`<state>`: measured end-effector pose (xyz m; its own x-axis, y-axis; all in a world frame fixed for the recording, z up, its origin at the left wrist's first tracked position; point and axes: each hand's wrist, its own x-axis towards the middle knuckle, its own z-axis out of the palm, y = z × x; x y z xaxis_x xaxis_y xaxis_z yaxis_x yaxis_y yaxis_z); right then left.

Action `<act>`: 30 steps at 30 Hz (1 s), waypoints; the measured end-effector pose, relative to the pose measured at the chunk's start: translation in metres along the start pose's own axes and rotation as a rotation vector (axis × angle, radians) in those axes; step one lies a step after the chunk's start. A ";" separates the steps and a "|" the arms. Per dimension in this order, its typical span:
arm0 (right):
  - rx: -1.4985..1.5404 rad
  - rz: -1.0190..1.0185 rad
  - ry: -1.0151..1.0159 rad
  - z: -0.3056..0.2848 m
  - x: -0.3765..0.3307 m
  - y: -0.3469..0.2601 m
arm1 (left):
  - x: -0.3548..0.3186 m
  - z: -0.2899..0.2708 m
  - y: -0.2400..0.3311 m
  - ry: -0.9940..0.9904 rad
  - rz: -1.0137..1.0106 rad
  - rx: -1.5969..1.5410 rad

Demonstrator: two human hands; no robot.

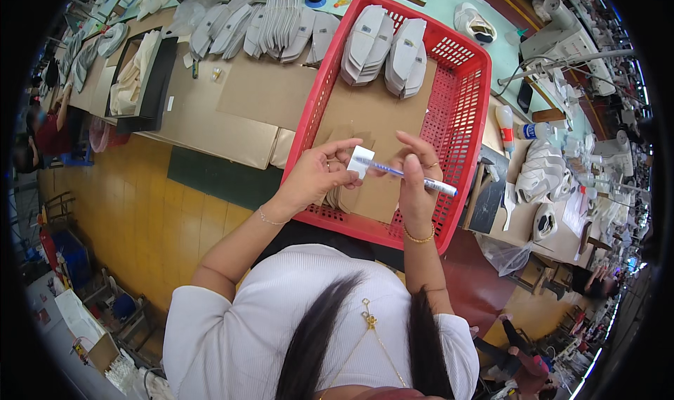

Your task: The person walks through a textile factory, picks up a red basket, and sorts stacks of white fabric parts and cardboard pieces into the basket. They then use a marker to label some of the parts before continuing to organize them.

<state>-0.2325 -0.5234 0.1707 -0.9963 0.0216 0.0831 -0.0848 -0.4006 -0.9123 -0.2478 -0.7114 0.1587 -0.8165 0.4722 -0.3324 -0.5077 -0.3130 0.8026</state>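
My left hand pinches a small white label between its thumb and fingers. In my right hand is a white and blue pen, slanting toward the label, with its left end at or very near the label's edge. Both hands are over the near half of a red plastic basket. Brown cardboard lines the basket's bottom. At its far end lie two stacks of light grey shoe pieces, a left stack and a right stack.
More grey shoe pieces lie in rows on the table left of the basket. A black box with cream cloth stands farther left. Right of the basket are a red and white bottle and white shoe uppers. A sewing machine stands at the upper right.
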 end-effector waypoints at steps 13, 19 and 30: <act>-0.607 -0.298 -0.083 0.028 0.010 -0.006 | -0.020 0.003 0.022 -0.069 -0.014 0.096; -0.665 -0.262 -0.081 0.026 0.013 -0.001 | -0.027 0.008 0.030 -0.078 -0.019 0.036; -0.772 -0.209 -0.194 0.016 0.015 -0.006 | -0.026 0.010 0.032 -0.078 -0.026 0.064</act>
<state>-0.2467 -0.5356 0.1842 -0.9450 -0.1608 0.2848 -0.3239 0.3387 -0.8834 -0.2407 -0.7255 0.1981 -0.7781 0.5432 -0.3154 -0.5074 -0.2475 0.8254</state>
